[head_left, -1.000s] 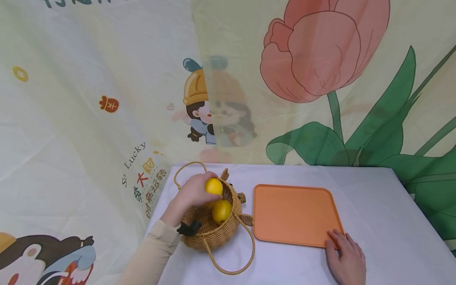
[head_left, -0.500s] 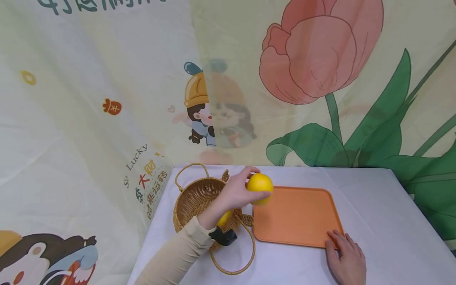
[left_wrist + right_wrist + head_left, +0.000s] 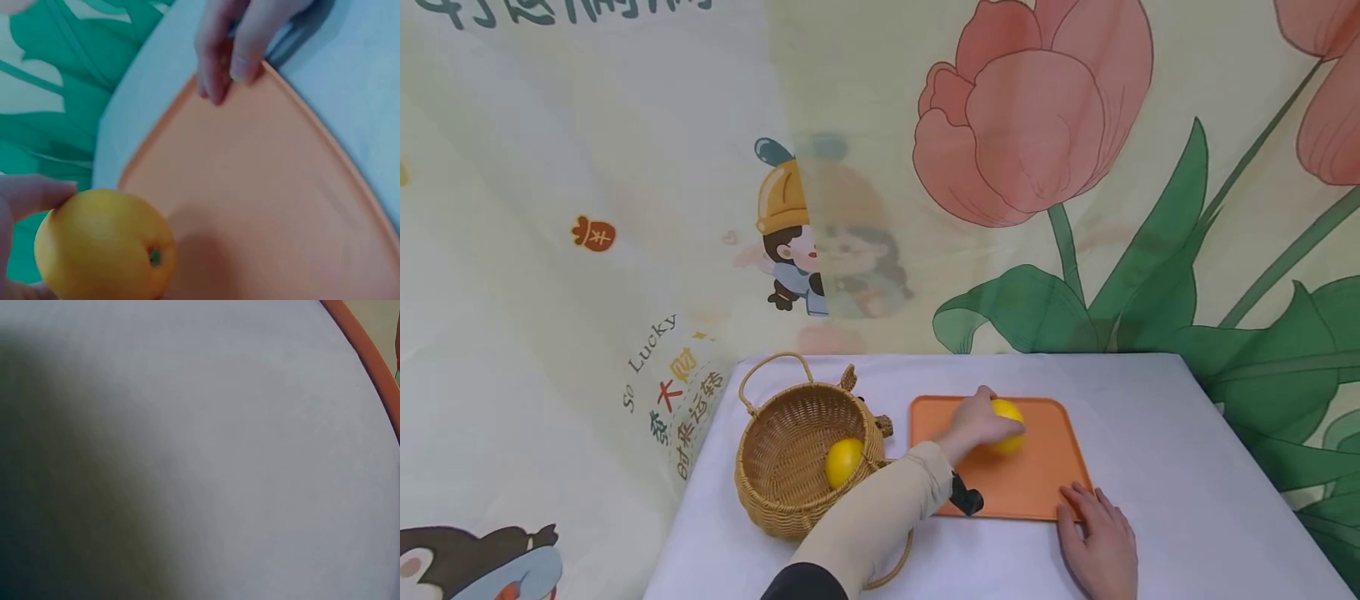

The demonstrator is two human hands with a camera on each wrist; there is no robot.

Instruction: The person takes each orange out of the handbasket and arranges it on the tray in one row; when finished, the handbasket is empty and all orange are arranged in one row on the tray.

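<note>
My left hand (image 3: pixel 976 423) grips a yellow lemon (image 3: pixel 1006 427) over the orange tray (image 3: pixel 1030 487). In the left wrist view the lemon (image 3: pixel 103 247) shows its green stem end, with a thumb and finger at its side. A shadow lies beside it on the tray; whether it touches the tray I cannot tell. My right hand (image 3: pixel 1101 542) rests at the tray's near right corner, fingertips on the rim. Left of the tray stands a wicker basket (image 3: pixel 775 500) holding another lemon (image 3: pixel 844 462). The right wrist view shows mostly white cloth, a dark blur and the tray's rim (image 3: pixel 369 362).
A white cloth (image 3: pixel 1180 483) covers the table. The basket has one looped handle (image 3: pixel 775 357) at the back and another (image 3: pixel 895 571) at the front, partly behind my left sleeve (image 3: pixel 880 517). A printed curtain (image 3: pixel 865 83) hangs behind the table.
My left hand has lifted one lemon out of the basket and carried it right, over the tray, then lower. My right hand has stayed at the tray's corner. The head view has shifted slightly.
</note>
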